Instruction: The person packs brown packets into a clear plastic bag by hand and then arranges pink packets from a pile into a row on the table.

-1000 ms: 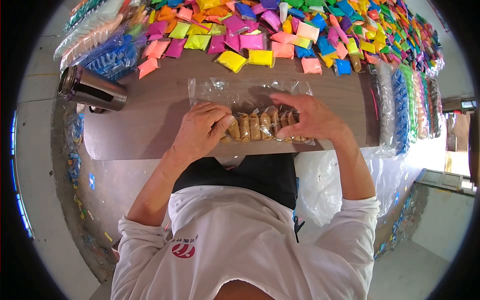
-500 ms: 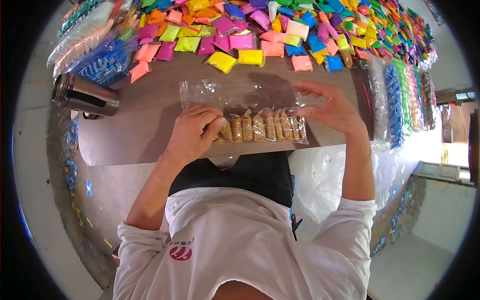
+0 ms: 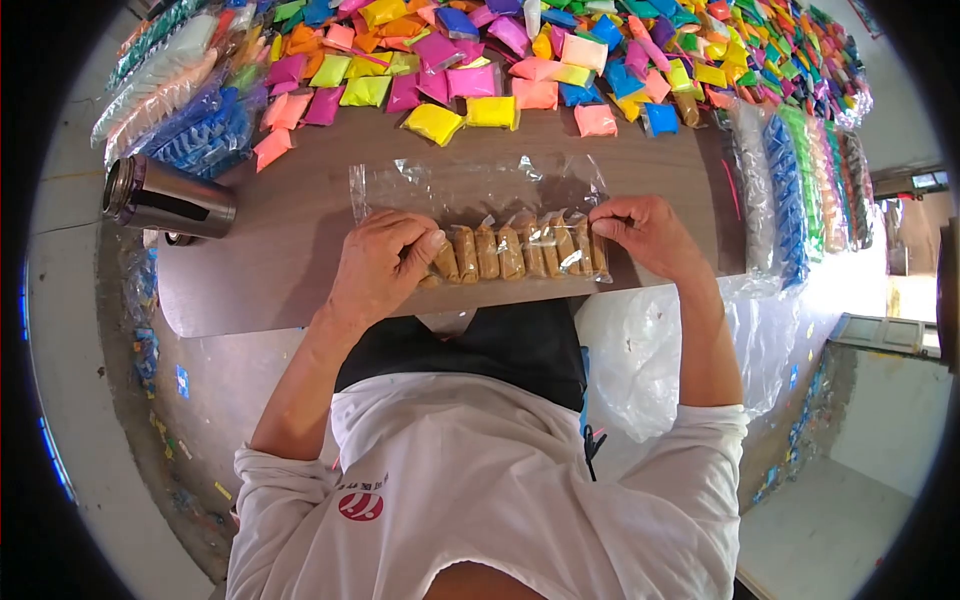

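Note:
A clear plastic bag (image 3: 480, 190) lies across the wooden table near its front edge. Inside its near half, several brown packets (image 3: 510, 250) stand side by side in a row. My left hand (image 3: 385, 255) is closed on the bag's left end, beside the leftmost packet, with thumb and fingers pressed together. At the bag's right end, my right hand (image 3: 645, 235) pinches the plastic between thumb and forefinger, close to the rightmost packet. The bag's far half is flat and see-through, with glare on it.
Many small coloured packets (image 3: 490, 110) are heaped along the table's far side. A steel flask (image 3: 170, 197) lies at the left. Filled bags lie at the back left (image 3: 210, 130) and along the right edge (image 3: 790, 200). Clear plastic sheeting (image 3: 640, 360) hangs below the table at right.
My right hand has come down and closed on the bag's right end; its fingers were spread apart before. The bag's far side is raised a little. My left hand has kept its hold.

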`<act>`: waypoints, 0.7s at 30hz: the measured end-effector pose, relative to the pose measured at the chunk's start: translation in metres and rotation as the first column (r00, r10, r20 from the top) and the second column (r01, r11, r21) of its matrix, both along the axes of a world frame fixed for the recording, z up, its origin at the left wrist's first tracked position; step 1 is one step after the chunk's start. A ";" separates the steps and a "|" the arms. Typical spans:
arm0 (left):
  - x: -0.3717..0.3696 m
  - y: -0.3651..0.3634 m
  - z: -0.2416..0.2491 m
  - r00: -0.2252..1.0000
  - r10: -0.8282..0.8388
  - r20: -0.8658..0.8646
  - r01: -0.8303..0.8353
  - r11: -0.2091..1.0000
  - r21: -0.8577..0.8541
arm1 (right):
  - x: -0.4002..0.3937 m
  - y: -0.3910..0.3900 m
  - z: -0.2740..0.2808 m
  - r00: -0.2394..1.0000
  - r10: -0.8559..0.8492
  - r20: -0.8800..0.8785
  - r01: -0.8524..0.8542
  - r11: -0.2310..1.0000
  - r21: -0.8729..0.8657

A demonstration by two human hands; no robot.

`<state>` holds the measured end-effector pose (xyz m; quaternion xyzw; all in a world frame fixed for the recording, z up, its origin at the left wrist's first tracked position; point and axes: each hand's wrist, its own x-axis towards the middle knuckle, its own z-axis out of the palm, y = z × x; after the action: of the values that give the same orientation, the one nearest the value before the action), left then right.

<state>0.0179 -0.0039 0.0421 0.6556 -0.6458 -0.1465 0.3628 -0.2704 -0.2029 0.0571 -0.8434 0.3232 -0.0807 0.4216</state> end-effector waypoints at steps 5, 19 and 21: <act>0.000 0.000 0.000 1.000 0.021 0.002 -0.021 1.000 0.022 | 0.004 0.005 0.011 0.997 -0.028 -0.066 0.030 0.999 0.026; 0.002 -0.012 0.011 0.998 0.045 0.033 -0.051 0.981 0.185 | 0.028 0.011 0.010 0.988 0.145 -0.047 -0.150 0.980 -0.134; 0.003 -0.014 0.012 0.996 0.030 0.084 -0.046 0.978 0.205 | 0.030 0.012 0.013 0.992 0.086 -0.092 -0.092 0.993 -0.068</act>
<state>0.0209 -0.0175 0.0537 0.7074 -0.6285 -0.1793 0.2692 -0.2408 -0.1910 0.0702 -0.8743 0.3006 -0.0357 0.3794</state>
